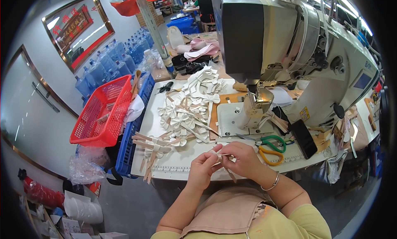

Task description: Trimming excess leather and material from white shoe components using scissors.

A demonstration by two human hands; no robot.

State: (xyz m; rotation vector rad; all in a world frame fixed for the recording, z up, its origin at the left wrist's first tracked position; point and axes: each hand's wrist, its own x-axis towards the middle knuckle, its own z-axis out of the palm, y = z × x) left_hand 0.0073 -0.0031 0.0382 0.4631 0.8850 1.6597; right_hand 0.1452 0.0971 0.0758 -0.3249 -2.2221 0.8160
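In front of my body, just over the table's near edge, my left hand (202,168) and my right hand (240,158) meet with their fingertips closed. Pinched between them is a thin pale strap piece (223,154); a beige tail of it hangs below my right hand. My fingers cover most of the piece. Ahead lies a heap of white and beige strap pieces (182,115), with a bundle of strips (152,148) sticking out at its near left. Right of my hands rest scissors (273,143) with green and orange handles, and a black phone (304,139).
A post-bed sewing machine (285,36) towers over the table's right side. To the left stand a red plastic basket (103,119) and a blue crate (130,148). A measuring tape (173,169) runs along the near edge. Pink pieces (202,48) lie at the back.
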